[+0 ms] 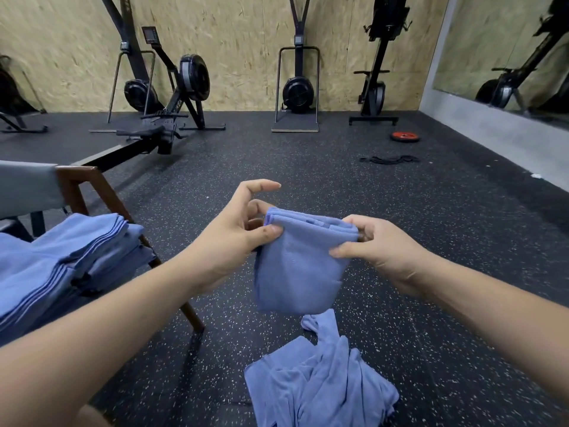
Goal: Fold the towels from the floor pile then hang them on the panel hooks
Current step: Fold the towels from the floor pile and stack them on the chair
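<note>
A folded blue towel [297,272] hangs in the air in front of me, held by its top edge. My left hand [234,238] pinches the towel's top left corner between thumb and lower fingers, its index finger lifted free. My right hand [375,248] pinches the top right corner. Directly below, a crumpled pile of blue towels [320,383] lies on the dark speckled floor. At the left, a stack of folded blue towels [64,260] rests on a chair. No panel hooks are in view.
The wooden-framed chair [92,192] stands at the left. Rowing and ski machines [175,97] line the chipboard wall at the back. A red weight plate [405,136] and black bands [389,159] lie on the floor at the far right.
</note>
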The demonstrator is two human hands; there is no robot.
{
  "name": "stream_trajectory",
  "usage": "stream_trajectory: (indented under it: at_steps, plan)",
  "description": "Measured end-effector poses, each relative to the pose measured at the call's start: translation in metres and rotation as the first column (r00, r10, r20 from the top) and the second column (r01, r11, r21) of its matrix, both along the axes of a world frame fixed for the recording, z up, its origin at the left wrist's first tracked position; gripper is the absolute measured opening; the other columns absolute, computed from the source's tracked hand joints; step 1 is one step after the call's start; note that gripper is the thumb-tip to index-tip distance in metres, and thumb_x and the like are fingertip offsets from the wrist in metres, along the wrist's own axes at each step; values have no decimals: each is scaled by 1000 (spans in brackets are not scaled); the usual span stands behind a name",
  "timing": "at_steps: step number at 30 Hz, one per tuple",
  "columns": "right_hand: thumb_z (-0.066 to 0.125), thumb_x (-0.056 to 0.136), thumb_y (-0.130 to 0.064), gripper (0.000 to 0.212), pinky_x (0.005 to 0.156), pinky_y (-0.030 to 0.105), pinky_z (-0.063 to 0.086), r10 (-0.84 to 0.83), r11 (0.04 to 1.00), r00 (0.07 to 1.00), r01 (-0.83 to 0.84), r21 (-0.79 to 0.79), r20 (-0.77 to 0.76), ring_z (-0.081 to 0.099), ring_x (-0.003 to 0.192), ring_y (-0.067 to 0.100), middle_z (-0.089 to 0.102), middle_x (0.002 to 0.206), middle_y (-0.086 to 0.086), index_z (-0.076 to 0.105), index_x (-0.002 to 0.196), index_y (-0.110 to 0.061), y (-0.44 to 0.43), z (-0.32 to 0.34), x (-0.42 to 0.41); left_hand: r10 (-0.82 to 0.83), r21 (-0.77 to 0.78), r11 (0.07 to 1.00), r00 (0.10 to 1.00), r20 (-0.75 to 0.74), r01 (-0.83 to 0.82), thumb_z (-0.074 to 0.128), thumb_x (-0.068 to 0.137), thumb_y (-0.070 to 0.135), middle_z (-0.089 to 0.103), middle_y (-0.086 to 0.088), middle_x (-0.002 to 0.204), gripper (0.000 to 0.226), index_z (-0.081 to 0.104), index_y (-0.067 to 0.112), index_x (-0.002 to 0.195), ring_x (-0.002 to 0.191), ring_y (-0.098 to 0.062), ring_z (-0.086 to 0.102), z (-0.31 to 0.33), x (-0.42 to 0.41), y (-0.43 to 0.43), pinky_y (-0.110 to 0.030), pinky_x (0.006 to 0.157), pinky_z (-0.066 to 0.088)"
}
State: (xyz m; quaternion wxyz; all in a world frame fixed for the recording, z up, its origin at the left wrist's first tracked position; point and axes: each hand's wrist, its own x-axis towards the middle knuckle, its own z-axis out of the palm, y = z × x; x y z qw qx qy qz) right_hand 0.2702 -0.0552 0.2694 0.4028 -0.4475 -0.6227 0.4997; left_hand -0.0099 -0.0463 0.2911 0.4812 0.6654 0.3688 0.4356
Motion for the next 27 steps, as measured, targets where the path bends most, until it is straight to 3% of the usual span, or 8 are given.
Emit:
stream_trajectory:
  at_steps: [3,6,8,12,15,18,22,27]
  plan:
    - [76,88,6,28,96,46,54,-93,993,995,95,77,-31,71,97,21,81,109,15,73,112,-7,1,7,-1,23,20,1000,979,-202,-19,67,96,-7,62,-5,109,63,53,39,136,95,-18,64,-3,-7,2,-43,88,57]
    - [76,87,4,26,86,41,55,-109,973,988,84,213,111,71,90,18,81,100,11,74,107,-11,-3,12,-7,-2,60,998,880,-475,34,79,90,15,66,5,106,52,58,46,128,92,-15,67,-8,-8,-1,-50,95,56]
    - [79,84,-2,24,83,41,58,-91,961,976,34,274,199,75,86,21,81,96,6,73,105,-14,-8,11,-16,-18,85,994,860,-511,70,85,89,32,69,17,104,43,61,44,123,95,-6,67,-7,2,-9,-44,95,58]
    - [87,81,-25,26,79,49,61,-39,944,945,-71,323,323,75,86,26,79,91,-2,71,102,-26,-13,7,-33,47,226,971,869,-492,76,87,84,53,73,21,108,42,63,40,116,99,-2,69,-3,16,-17,-29,89,57]
    - [86,84,-22,26,70,45,53,-44,934,937,-84,347,346,65,72,21,74,81,-1,66,100,-27,-12,3,-37,104,293,955,885,-454,38,89,86,39,71,21,96,32,66,33,107,83,0,65,-5,14,-13,-24,78,53]
    - [87,85,-23,29,72,48,53,-23,941,949,-86,328,315,65,77,31,71,83,4,64,101,-29,-13,4,-39,115,299,954,893,-435,23,86,90,25,71,12,88,20,69,28,99,76,-5,62,-5,7,-6,-28,75,51]
    - [87,89,-20,33,77,45,54,-12,942,962,-80,327,271,67,83,28,72,89,3,60,108,-26,-12,4,-37,126,221,973,943,-309,-58,77,89,33,70,0,86,17,66,23,98,77,-10,60,1,-15,3,-33,70,49]
    - [83,93,-17,26,79,45,51,-31,945,981,-34,325,194,66,82,23,72,91,5,63,107,-25,-11,7,-40,111,80,991,989,-100,-104,75,93,28,67,-6,93,29,61,7,109,88,-19,57,11,-53,1,-41,78,43]
